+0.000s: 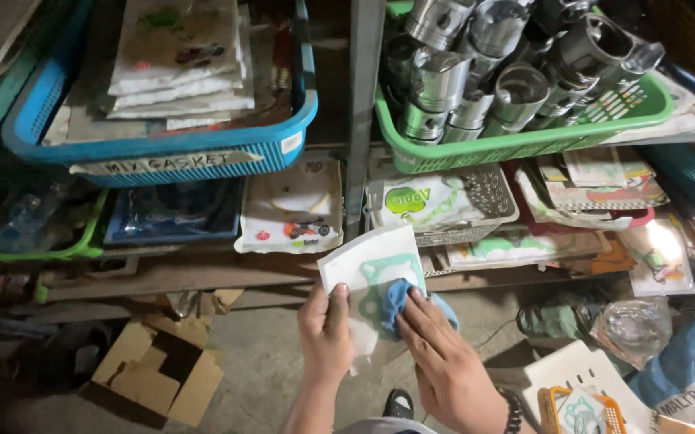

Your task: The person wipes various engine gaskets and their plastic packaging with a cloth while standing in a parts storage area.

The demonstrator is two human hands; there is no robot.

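While left hand [325,329] grips gasket pack [367,277], green basket [524,141] holds pistons [476,72].

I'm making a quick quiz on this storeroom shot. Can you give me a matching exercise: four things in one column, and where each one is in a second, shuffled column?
Things:
1. blue cloth
2. packaged gasket
3. metal pistons
4. torn cardboard box

Places:
A. piled in the green basket on the upper shelf
B. on the floor, lower left
C. under the right hand, pressed on the packet
D. held by the left hand

Pairs: 1-C, 2-D, 3-A, 4-B
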